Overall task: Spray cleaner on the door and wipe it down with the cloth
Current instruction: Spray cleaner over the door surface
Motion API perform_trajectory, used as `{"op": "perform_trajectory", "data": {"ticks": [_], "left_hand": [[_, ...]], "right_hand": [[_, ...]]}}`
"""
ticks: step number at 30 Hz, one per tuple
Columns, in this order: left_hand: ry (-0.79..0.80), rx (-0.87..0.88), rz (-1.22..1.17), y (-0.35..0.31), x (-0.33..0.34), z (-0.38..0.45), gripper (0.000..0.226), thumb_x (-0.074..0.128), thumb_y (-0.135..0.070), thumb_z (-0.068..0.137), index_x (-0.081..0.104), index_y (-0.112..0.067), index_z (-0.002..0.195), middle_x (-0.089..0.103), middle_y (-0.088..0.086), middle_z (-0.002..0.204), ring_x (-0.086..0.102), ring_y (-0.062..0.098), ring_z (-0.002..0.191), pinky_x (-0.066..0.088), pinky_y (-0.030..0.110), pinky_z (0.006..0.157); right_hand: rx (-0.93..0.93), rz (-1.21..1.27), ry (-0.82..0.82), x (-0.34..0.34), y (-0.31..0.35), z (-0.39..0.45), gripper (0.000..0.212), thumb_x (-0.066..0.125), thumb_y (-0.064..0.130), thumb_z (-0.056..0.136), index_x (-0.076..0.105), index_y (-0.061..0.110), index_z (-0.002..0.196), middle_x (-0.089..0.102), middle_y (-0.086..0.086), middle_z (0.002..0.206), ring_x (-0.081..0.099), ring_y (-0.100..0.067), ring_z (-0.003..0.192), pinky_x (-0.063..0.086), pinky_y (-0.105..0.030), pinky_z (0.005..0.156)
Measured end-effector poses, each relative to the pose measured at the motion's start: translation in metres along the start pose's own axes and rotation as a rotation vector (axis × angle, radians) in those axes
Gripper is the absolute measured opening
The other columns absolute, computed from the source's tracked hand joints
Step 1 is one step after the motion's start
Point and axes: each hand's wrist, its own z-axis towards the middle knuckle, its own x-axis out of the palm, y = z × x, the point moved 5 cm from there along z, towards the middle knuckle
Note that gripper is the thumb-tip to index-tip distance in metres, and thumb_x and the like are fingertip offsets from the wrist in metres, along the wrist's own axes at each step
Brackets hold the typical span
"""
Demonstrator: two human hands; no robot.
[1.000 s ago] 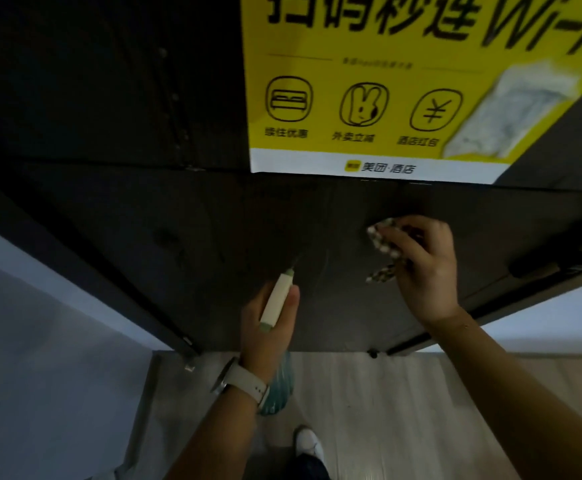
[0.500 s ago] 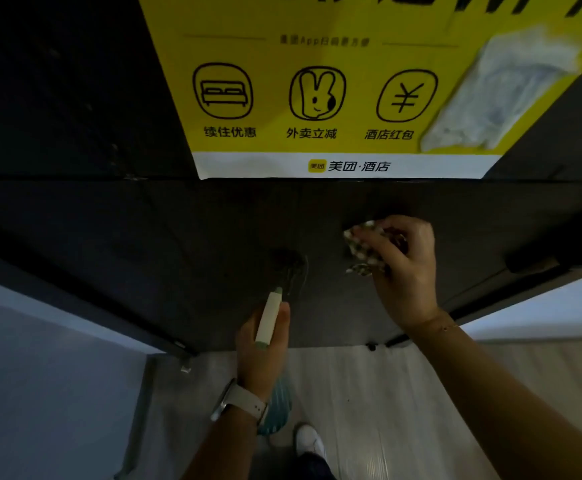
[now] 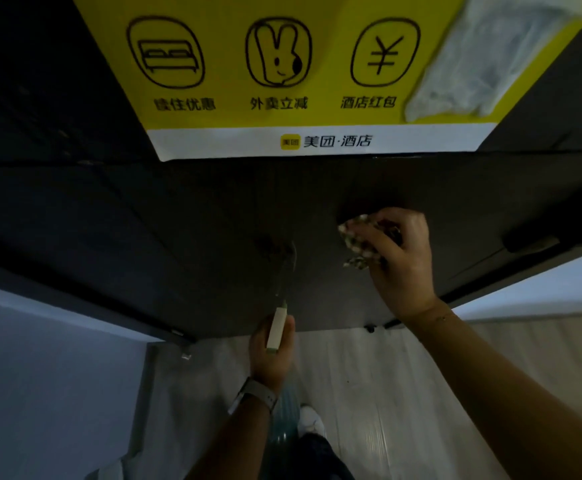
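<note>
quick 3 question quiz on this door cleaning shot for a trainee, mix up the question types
1. True or false: the left hand grips the spray bottle with its nozzle aimed at the dark door.
2. Multiple choice: what does the right hand hold? A) a sponge B) a patterned cloth C) nothing
3. Fill in: the yellow poster is stuck to the door ___ both hands.

Key
1. True: the nozzle points at the door, where a wet streak shows.
2. B: the bunched cloth is pinched in the fingers close to the door.
3. above
</note>
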Motion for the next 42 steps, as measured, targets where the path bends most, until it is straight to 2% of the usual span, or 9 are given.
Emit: {"op": "perform_trajectory", "data": {"ticks": [3, 9, 12, 16, 20, 24, 30, 37, 42], "left_hand": [[-0.029, 0.021, 0.092, 0.020, 0.010, 0.004, 0.013, 0.067, 0.007, 0.083, 0.066, -0.005, 0.079, 0.051, -0.018, 0.066, 0.056, -0.021, 0.066, 0.040, 0.000, 0.064], [-0.028, -0.006, 0.115, 0.059, 0.018, 0.011, 0.007, 0.069, 0.005, 0.082, 0.067, 0.000, 0.078, 0.059, -0.015, 0.066, 0.060, -0.012, 0.064, 0.043, 0.006, 0.060], [-0.034, -0.046, 0.057, 0.055, 0.016, 0.007, 0.019, 0.068, 0.001, 0.084, 0.065, -0.015, 0.074, 0.061, -0.008, 0.064, 0.062, -0.003, 0.063, 0.046, 0.009, 0.058], [0.052, 0.023, 0.039, 0.018, 0.017, -0.013, 0.014, 0.065, -0.012, 0.088, 0.062, -0.018, 0.075, 0.054, -0.002, 0.057, 0.054, 0.006, 0.053, 0.044, 0.017, 0.052], [0.163, 0.039, -0.035, -0.040, 0.034, -0.038, 0.002, 0.061, -0.027, 0.087, 0.063, -0.029, 0.087, 0.061, -0.005, 0.068, 0.057, 0.004, 0.063, 0.051, 0.021, 0.061], [0.274, 0.062, -0.113, -0.102, 0.068, -0.053, 0.017, 0.059, -0.034, 0.084, 0.064, -0.020, 0.090, 0.061, -0.001, 0.069, 0.053, 0.010, 0.057, 0.049, 0.022, 0.056], [0.204, 0.210, -0.150, -0.162, 0.105, -0.057, 0.008, 0.062, -0.017, 0.091, 0.062, -0.024, 0.088, 0.058, -0.001, 0.070, 0.054, 0.008, 0.063, 0.048, 0.021, 0.059], [0.168, 0.272, -0.062, -0.182, 0.130, -0.043, 0.010, 0.062, -0.019, 0.092, 0.068, -0.018, 0.100, 0.066, -0.002, 0.080, 0.064, 0.012, 0.074, 0.055, 0.029, 0.069], [0.147, 0.215, -0.014, -0.174, 0.137, -0.035, 0.015, 0.062, -0.021, 0.092, 0.060, -0.025, 0.077, 0.063, 0.020, 0.074, 0.060, 0.025, 0.067, 0.053, 0.045, 0.066]], "right_hand": [[-0.018, -0.011, -0.013, 0.003, -0.001, -0.003, 0.028, 0.065, 0.012, 0.085, 0.054, 0.012, 0.111, 0.042, -0.009, 0.113, 0.043, -0.028, 0.101, 0.024, -0.014, 0.098], [0.007, 0.008, 0.010, 0.011, -0.002, -0.015, 0.028, 0.064, 0.013, 0.087, 0.053, 0.013, 0.112, 0.042, -0.009, 0.114, 0.043, -0.027, 0.102, 0.025, -0.014, 0.097], [0.022, 0.024, 0.021, 0.008, -0.002, -0.016, 0.025, 0.062, 0.014, 0.089, 0.053, 0.014, 0.113, 0.042, -0.009, 0.115, 0.044, -0.026, 0.103, 0.027, -0.015, 0.097], [0.063, 0.007, 0.024, -0.018, -0.010, -0.018, 0.020, 0.056, 0.020, 0.094, 0.055, 0.015, 0.113, 0.044, -0.009, 0.115, 0.046, -0.027, 0.102, 0.029, -0.015, 0.096], [0.112, -0.031, 0.008, -0.077, -0.031, -0.019, 0.024, 0.061, 0.014, 0.091, 0.057, 0.014, 0.114, 0.046, -0.009, 0.112, 0.048, -0.028, 0.099, 0.042, -0.030, 0.082], [0.077, -0.050, 0.136, -0.128, -0.054, -0.021, 0.023, 0.048, 0.014, 0.099, 0.062, 0.006, 0.115, 0.047, -0.013, 0.115, 0.053, -0.028, 0.101, 0.048, -0.030, 0.085], [0.064, -0.111, 0.136, -0.166, -0.060, -0.029, 0.024, 0.064, 0.002, 0.089, 0.068, -0.001, 0.112, 0.051, -0.015, 0.113, 0.054, -0.030, 0.100, 0.039, -0.021, 0.091], [0.261, -0.196, 0.284, -0.170, -0.072, -0.026, 0.026, 0.050, 0.025, 0.094, 0.052, 0.020, 0.120, 0.061, -0.003, 0.122, 0.052, -0.028, 0.120, 0.027, -0.052, 0.109], [0.280, -0.116, 0.315, -0.168, -0.075, -0.024, 0.025, 0.042, 0.027, 0.098, 0.055, 0.017, 0.116, 0.060, -0.004, 0.117, 0.051, -0.026, 0.115, 0.027, -0.048, 0.111]]}}
